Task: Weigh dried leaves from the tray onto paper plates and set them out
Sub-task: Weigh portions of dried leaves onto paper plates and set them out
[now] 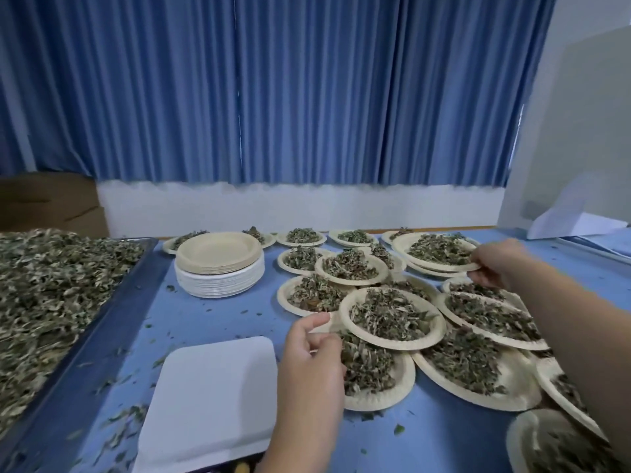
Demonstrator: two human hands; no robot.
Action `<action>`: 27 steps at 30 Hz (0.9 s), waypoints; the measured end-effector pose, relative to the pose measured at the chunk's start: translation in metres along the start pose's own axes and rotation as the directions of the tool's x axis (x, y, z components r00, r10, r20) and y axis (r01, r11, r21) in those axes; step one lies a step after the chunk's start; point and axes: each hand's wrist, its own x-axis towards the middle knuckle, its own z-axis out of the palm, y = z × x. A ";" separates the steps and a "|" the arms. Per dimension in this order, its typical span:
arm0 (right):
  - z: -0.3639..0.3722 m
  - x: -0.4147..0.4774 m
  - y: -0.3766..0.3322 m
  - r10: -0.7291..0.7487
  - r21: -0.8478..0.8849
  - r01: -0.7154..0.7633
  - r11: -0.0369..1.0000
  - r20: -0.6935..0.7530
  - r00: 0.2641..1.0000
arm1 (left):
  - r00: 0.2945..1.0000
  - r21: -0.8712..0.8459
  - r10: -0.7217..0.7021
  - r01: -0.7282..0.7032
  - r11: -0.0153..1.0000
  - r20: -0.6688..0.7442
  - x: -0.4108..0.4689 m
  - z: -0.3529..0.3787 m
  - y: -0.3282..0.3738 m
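Pinching rim of far plate [440,266], right of plate stack [220,271], with right hand [495,266]; curling left hand [312,356] at nearer plate [392,343], grip unclear.

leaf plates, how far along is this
Done: many round beige paper plates of dried leaves set out. In hand: right hand holds a far filled plate; left hand pinches the rim of a nearer plate. Left: leaf-heaped metal tray, stack of empty plates.
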 end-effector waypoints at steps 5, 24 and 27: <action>0.023 0.035 0.011 0.097 -0.091 -0.092 0.992 0.047 0.994 | 0.999 -0.065 -0.016 0.013 0.998 -0.046 0.010 0.003 -0.003; 0.012 0.008 0.002 0.123 -0.034 -0.119 0.992 0.184 0.975 | 0.997 -0.077 0.008 -0.001 0.997 0.081 -0.004 0.010 0.001; 0.018 -0.017 -0.007 0.098 -0.021 -0.096 0.995 0.204 0.974 | 0.993 -0.052 0.027 -0.021 0.998 0.112 -0.009 0.005 0.007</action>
